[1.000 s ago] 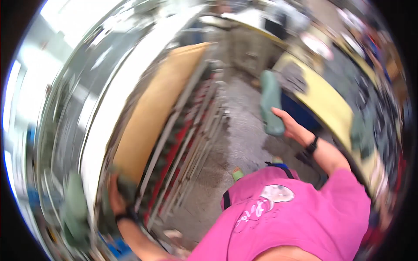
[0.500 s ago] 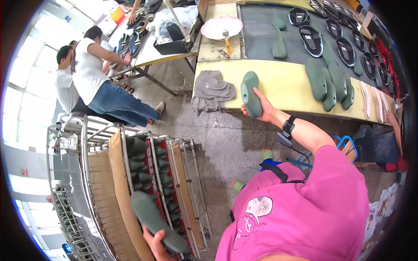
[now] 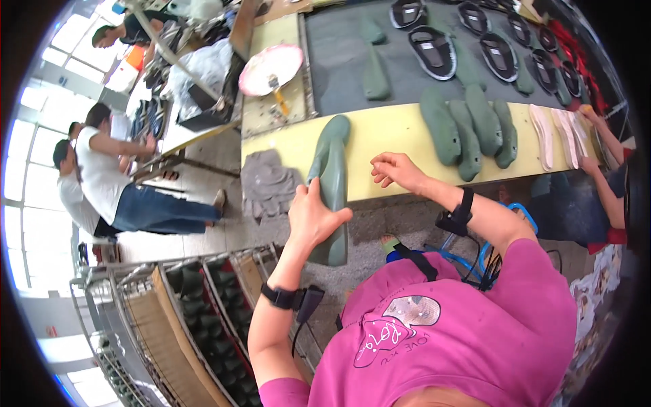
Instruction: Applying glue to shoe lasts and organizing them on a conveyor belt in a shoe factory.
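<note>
My left hand [image 3: 313,216] is wrapped round a green shoe last [image 3: 332,241], held upright over the table's front edge. Its upper part overlaps a lighter green last shape [image 3: 329,152]; where one ends and the other begins is hard to tell. To the right, my right hand [image 3: 401,172] hovers above the yellow table edge [image 3: 386,136], fingers loosely bent and apart, with nothing in it. Several green lasts [image 3: 439,125] lie side by side on the table beyond that hand. A crumpled grey cloth [image 3: 268,178] hangs over the edge left of the held last.
A pink-rimmed white bowl [image 3: 271,68] with a yellow-handled brush stands behind. Black shoe uppers [image 3: 432,53] lie on the grey mat. Pink insoles [image 3: 541,136] lie near a co-worker's hands [image 3: 591,165] at right. A metal rack of lasts [image 3: 196,298] stands lower left.
My left hand has come up from the rack to the table with its last. My right hand has let go of its last and moved slightly right. The view has turned rightward.
</note>
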`<move>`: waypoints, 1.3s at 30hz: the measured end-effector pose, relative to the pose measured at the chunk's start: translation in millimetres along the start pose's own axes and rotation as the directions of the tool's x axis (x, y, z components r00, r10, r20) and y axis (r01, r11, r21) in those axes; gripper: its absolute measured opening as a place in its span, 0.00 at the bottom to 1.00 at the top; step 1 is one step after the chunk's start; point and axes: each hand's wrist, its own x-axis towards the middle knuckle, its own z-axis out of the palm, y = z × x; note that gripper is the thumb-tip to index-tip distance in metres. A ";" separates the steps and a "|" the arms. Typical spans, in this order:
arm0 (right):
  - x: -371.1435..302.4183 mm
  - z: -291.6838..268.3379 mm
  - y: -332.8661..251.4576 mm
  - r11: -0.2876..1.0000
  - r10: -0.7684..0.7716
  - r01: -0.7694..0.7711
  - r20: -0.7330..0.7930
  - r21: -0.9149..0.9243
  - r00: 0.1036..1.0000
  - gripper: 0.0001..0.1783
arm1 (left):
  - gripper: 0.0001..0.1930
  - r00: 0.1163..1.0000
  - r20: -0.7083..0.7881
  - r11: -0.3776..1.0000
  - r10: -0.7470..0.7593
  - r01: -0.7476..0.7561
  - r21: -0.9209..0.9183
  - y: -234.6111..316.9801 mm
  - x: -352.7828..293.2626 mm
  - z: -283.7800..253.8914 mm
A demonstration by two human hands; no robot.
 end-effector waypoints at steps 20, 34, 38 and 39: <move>51.3 -4.9 1.1 0.421 -0.526 0.328 0.067 -0.846 0.848 0.35 | 0.35 0.994 -0.109 0.998 -0.010 0.003 -0.066 -45.4 122.9 124.5; 43.9 -101.1 -7.8 -0.023 -0.580 0.344 0.293 -0.939 0.760 0.15 | 0.40 0.922 -0.006 0.731 0.388 -0.312 -0.607 -1.1 56.7 95.3; 36.2 0.9 -40.9 0.404 -0.426 0.543 0.374 -0.736 0.824 0.16 | 0.27 0.934 -0.355 0.845 0.040 -0.221 -0.486 -78.7 -55.6 39.2; 31.9 29.6 -40.7 0.518 -0.334 0.545 0.431 -0.659 0.838 0.16 | 0.23 0.865 -0.501 0.890 -0.015 -0.217 -0.401 -97.6 -86.8 23.6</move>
